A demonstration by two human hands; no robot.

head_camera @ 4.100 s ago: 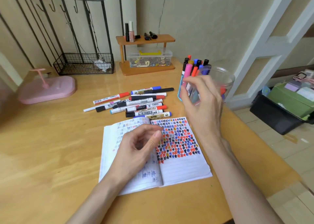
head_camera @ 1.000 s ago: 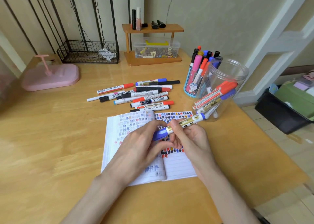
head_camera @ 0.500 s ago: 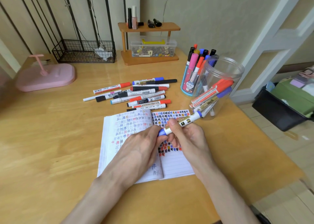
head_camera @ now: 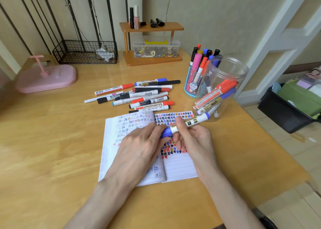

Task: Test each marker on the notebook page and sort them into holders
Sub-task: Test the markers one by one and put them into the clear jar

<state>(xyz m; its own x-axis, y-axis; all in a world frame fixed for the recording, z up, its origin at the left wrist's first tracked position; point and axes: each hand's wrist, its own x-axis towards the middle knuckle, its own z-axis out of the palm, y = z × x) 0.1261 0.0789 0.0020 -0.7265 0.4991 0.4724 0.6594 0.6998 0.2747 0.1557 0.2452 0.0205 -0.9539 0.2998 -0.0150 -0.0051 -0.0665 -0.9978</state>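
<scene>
Beneath my hands an open notebook (head_camera: 178, 166) lies on the wooden desk (head_camera: 52, 141), its right page crowded with coloured test marks. My right hand (head_camera: 196, 141) curls around the white barrel of a blue marker (head_camera: 189, 123). My left hand (head_camera: 139, 147) pinches its blue cap (head_camera: 165, 133). Just beyond my grip lies a heap of loose markers (head_camera: 144, 96). Farther right, a clear jar (head_camera: 225, 82) and a blue cup (head_camera: 192, 84) hold more.

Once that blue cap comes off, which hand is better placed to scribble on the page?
Right, probably. The right hand grips the marker by its barrel over the notebook, near the unmarked lines. The left hand pinches only the cap, so it would likely come away with just that.
</scene>
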